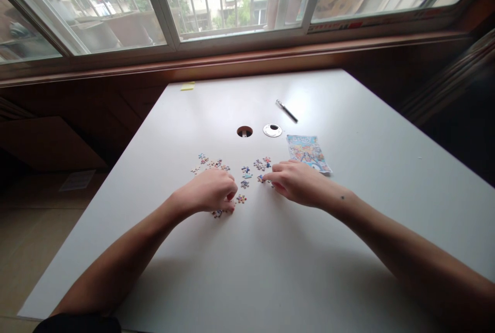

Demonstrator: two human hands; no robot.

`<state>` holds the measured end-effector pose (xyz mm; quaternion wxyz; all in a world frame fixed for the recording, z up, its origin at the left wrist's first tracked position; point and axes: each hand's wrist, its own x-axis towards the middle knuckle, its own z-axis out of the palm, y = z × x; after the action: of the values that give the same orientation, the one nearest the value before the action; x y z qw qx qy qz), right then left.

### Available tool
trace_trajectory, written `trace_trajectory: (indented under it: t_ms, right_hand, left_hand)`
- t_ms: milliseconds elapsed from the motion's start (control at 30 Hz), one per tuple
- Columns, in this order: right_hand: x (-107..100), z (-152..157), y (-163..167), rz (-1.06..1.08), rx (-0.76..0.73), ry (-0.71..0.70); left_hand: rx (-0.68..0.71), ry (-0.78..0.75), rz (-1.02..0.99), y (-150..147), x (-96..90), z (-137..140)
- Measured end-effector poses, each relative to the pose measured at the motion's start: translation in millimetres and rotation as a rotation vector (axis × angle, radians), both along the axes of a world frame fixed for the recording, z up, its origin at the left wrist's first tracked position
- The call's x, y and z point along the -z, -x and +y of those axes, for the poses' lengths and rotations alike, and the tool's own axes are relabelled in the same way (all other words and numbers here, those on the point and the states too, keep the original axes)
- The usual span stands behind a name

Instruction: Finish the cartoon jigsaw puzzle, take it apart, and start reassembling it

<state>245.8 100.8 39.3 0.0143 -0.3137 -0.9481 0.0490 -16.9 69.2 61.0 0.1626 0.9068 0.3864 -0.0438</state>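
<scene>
Two bare forearms reach from the near edge over a white table (348,250). Left hand (211,191) is curled, fingertips pinching a puzzle piece (217,213) against the tabletop. Right hand (297,182), fingers bunched and pointing left, nips another piece (261,179). Loose pieces (247,170) lie scattered just beyond, in a band running left to right. Their facing is too small to tell. A sweeping wrist could likely scatter them toward the cable hole (244,131). Farther right lie a picture card (308,152) and a pen (286,111).
</scene>
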Motion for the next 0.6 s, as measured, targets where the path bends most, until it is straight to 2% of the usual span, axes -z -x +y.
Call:
trace_trajectory:
  t_ms: [200,333,467,533,600]
  right_hand:
    - [-1,-2,0,0.045,0.002,-0.012]
    - [-4,-2,0,0.108,-0.030,-0.004]
    - [-9,-3,1,0.139,-0.104,0.066]
    - [-12,-8,3,0.145,-0.180,0.147]
    - [-13,-14,7,0.131,-0.252,0.246]
  left_hand:
    - [0.085,-0.006,0.001,-9,-2.2,-9]
    - [0.181,0.007,-0.141,-19,10.0,-17]
    - [0.132,-0.094,-0.216,-30,27.4,-17]
    - [0.102,-0.091,-0.263,-28,26.6,-12]
    - [0.053,-0.050,-0.298,-19,17.7,-4]
